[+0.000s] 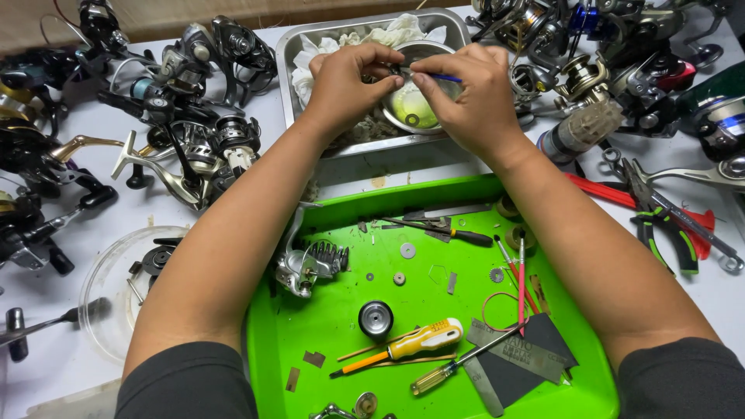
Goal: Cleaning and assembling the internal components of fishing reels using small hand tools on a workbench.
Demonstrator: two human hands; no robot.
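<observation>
- The left hand point(349, 77) and the right hand point(466, 93) meet over the metal tray point(295, 54) at 12 o'clock on the surface.
- The left fingers pinch a small dark part point(396, 71), too small to identify.
- The right fingers pinch a thin blue-handled tool point(442, 77); its tip touches that part.
- Below them, inside the tray, stands a small metal bowl point(411, 109) beside white cloth point(334, 43).
- A green tray point(272, 341) with screwdrivers lies at 6 o'clock.

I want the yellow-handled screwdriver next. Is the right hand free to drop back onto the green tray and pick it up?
Probably not straight away: the right hand pinches a thin blue-handled tool over the metal tray. The yellow-handled screwdriver lies uncovered on the green tray.
</observation>
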